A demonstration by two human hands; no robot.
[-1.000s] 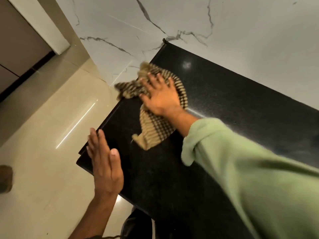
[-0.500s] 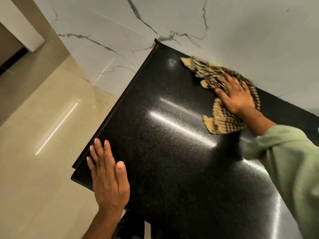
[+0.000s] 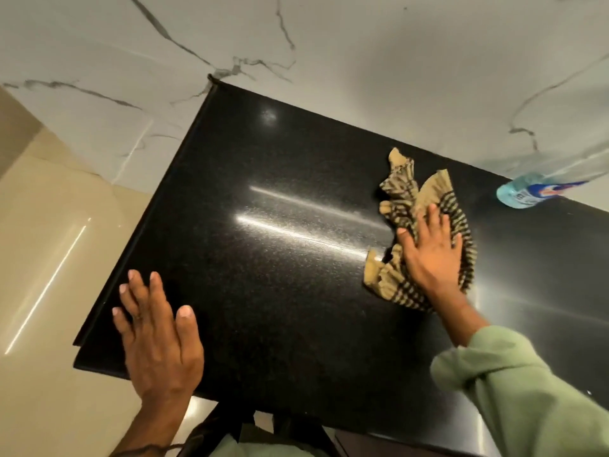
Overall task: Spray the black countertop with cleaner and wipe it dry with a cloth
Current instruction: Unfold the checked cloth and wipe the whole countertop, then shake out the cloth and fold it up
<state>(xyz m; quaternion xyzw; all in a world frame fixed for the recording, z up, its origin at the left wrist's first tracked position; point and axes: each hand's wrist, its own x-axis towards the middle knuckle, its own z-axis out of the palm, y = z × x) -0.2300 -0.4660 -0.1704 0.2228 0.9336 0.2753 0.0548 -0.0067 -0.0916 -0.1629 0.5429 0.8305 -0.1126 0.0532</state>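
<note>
- Dim warm indoor light; strip glare streaks on glossy black countertop [image 3: 296,291] and floor [image 3: 49,275].
- Wide-angle bending at edges.
- Spray bottle [image 3: 534,189] motion-blurred.

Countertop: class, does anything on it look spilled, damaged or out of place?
Nothing stands out. The countertop shows only light glare, the cloth sits crumpled under the right hand, and the bottle stands by the wall.
</note>
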